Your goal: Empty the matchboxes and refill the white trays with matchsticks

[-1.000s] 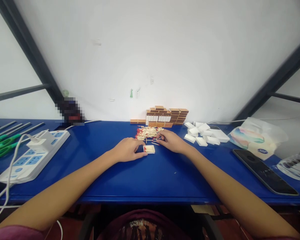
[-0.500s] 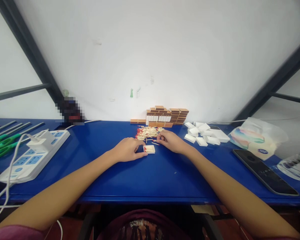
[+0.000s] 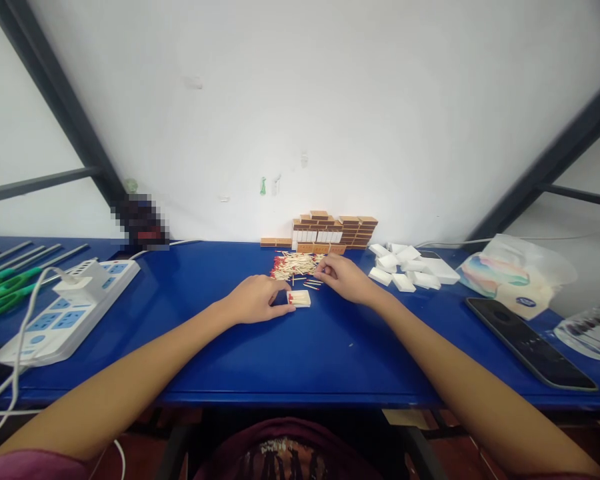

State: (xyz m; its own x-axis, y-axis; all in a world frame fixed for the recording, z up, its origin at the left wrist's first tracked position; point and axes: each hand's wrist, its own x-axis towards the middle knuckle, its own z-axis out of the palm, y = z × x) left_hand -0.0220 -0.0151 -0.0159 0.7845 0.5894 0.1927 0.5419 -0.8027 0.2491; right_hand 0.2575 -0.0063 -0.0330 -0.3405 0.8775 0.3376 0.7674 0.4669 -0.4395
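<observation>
My left hand (image 3: 257, 299) grips the left end of a small white matchbox tray (image 3: 301, 300) between thumb and fingers. A few red-tipped matches lie inside the tray. My right hand (image 3: 346, 277) is just right of a heap of loose matches (image 3: 296, 265), fingertips drawn together at its edge. Whether a match is pinched there is too small to make out. A few single matches (image 3: 312, 284) lie on the blue table (image 3: 300, 353) between the heap and the tray.
Brown matchboxes (image 3: 357, 233) stand stacked against the wall. White trays (image 3: 404, 283) lie jumbled to the right, near a tissue pack (image 3: 517, 280) and a phone (image 3: 530, 343). At left are a power strip (image 3: 75, 317) and green-handled tools (image 3: 10, 290).
My right hand has shifted slightly, and loose matches by its fingertips now show more plainly on the table. My left hand and the tray have stayed put.
</observation>
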